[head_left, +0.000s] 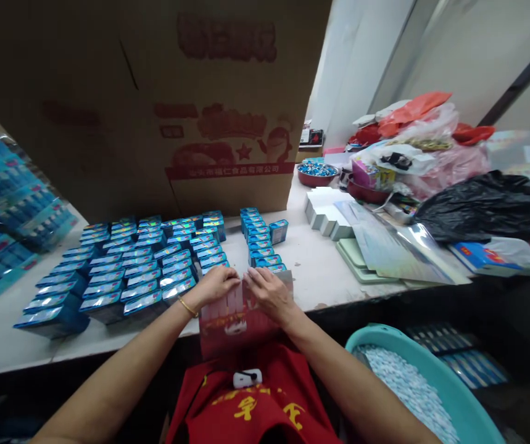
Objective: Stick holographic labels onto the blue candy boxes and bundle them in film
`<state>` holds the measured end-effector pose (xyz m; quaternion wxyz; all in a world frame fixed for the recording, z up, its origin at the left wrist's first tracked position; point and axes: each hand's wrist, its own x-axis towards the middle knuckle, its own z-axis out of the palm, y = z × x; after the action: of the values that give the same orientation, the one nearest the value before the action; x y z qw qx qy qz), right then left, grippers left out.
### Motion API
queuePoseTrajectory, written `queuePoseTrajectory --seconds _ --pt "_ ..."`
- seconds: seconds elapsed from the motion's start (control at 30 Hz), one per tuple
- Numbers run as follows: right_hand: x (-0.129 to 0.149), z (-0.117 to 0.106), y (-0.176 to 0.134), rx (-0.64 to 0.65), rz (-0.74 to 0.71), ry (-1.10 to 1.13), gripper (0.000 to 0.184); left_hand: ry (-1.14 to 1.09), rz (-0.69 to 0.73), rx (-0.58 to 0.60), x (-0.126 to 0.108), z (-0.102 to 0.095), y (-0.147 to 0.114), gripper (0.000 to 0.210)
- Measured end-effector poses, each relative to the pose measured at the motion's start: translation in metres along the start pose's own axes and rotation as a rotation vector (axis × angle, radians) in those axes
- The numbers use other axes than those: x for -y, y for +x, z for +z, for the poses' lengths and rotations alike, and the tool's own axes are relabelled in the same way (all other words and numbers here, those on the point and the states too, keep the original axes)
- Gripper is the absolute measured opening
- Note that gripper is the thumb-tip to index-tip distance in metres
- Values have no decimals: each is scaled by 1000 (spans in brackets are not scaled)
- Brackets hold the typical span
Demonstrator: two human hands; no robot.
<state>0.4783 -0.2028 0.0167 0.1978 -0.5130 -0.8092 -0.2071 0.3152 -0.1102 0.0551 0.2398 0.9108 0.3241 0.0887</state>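
Note:
My left hand [218, 285], with a gold bracelet at its wrist, pinches the top edge of a clear plastic sheet or bag [221, 330] at the front of the table. Close beside it, my right hand [271, 295] has its fingers closed on the same edge. The red apron shows through the plastic, and I cannot tell whether it is one layer or two. Just beyond my hands stands a short row of small blue boxes [260, 245]. Left of them are several rows of the same blue boxes [142, 283].
A large cardboard carton [227, 129] rises behind the boxes. White folded card pieces [327, 209], plastic sheets [389, 240] and a black bag [487, 206] lie to the right. Below the edge sits a turquoise tub [380, 333] of small wrapped pieces. Packed blue displays [0, 216] stand at left.

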Motion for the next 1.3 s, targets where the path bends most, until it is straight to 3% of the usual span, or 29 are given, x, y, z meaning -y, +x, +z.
queuePoseTrajectory --seconds 0.13,0.23,0.33,0.47,0.6,0.73,0.87,0.93,1.07,1.17,1.3 --pt "1 29 -12 -39 -2 51 33 -10 -30 41 12 10 9 23" --pt "6 31 -13 -40 71 172 27 40 -35 46 14 15 12 24" --pt "11 13 -8 -8 255 393 18 148 12 5 12 19 10 23" --pt "4 -19 -4 -57 525 805 10 273 75 -89 10 27 5 22" --pt "-18 -28 -5 -115 893 1199 10 265 155 -142 8 33 8 24" --pt "-34 -23 -5 -283 1222 1486 16 -17 117 -106 1 30 17 26" --pt "-37 -20 -3 -357 1319 1614 20 -581 -124 -66 -14 22 22 29" --pt "-36 -17 -3 -378 1330 1644 20 -755 -198 -77 -20 22 25 30" --pt "-33 -6 -5 -412 1334 1542 20 -878 -265 -157 -22 35 32 34" --pt "-33 3 -6 -463 1255 1181 19 -856 -285 -228 -17 45 40 32" --pt "-37 14 -6 -428 1103 704 15 -603 -206 -219 -9 50 50 29"
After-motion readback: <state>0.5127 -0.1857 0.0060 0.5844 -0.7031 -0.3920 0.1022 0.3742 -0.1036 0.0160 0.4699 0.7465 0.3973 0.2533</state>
